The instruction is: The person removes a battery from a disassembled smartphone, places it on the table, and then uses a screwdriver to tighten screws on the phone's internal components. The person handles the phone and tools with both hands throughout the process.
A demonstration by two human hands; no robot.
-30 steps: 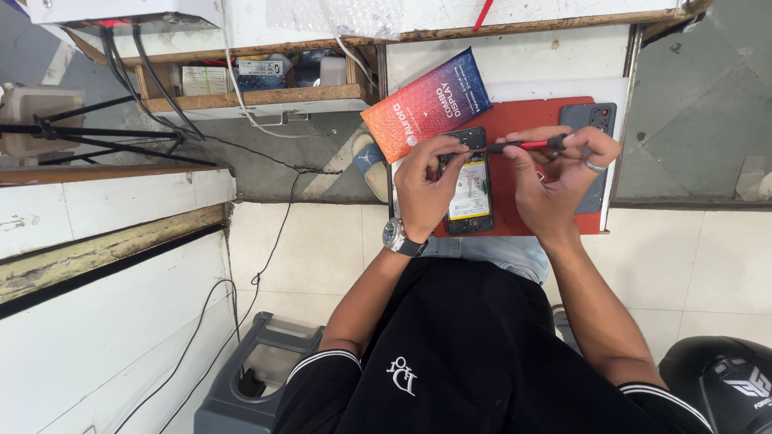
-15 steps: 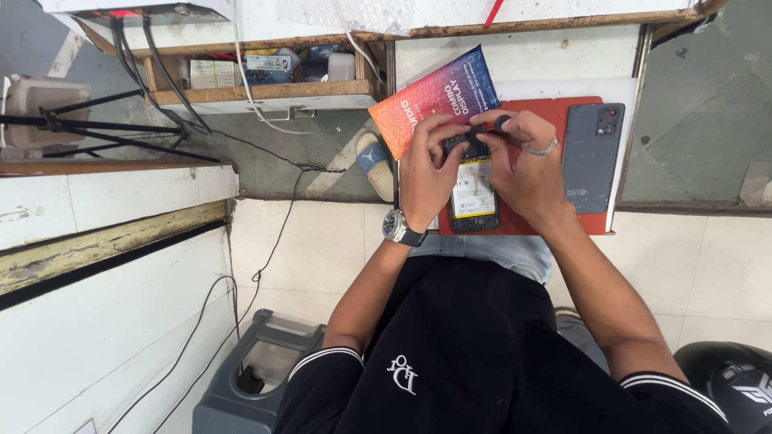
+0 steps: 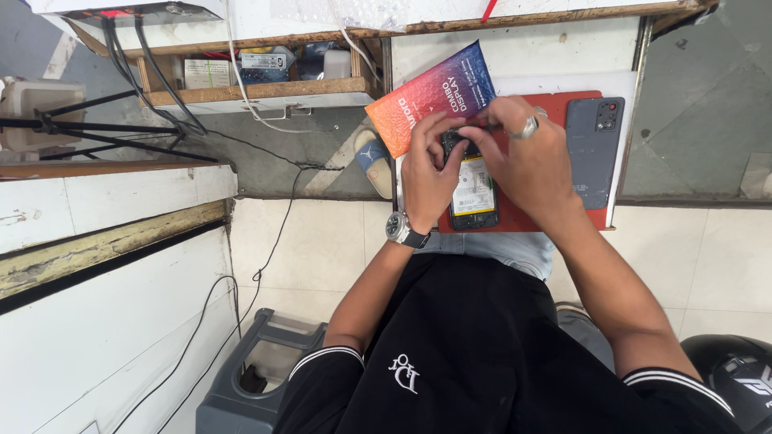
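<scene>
Dark shirt (image 3: 498, 354) with striped cuffs fills the near field as I look down, a grey bin (image 3: 257, 378) on the tiled floor to one side and a black helmet (image 3: 736, 382) at the other edge. Next entry, my left hand (image 3: 430, 173), wristwatch (image 3: 404, 231) on its wrist, fingers curled over the upper end of the opened phone (image 3: 473, 193); the fingertips pinch at something small there, though I cannot tell what from this view. Right hand (image 3: 527, 161), ring on one finger, lies over the same upper end, closed round a thin red-handled tool (image 3: 481, 126) whose tip is hidden between the two hands. Opened phone lies back-off on the red mat (image 3: 555, 217), its pale battery showing, just below both hands and touching them. Grey back cover (image 3: 593, 153), camera cut-outs up, rests on the same mat beside the right hand, apart from the phone. Orange-to-blue gradient box (image 3: 434, 95) leans at an angle at the mat's far corner, partly under my left fingers. Worktop (image 3: 563, 52) is white, carrying mat and box. Farther off, a wooden shelf (image 3: 257, 90) holds small cartons and trailing cables; a sandal (image 3: 374, 161) lies on the floor beneath it.
</scene>
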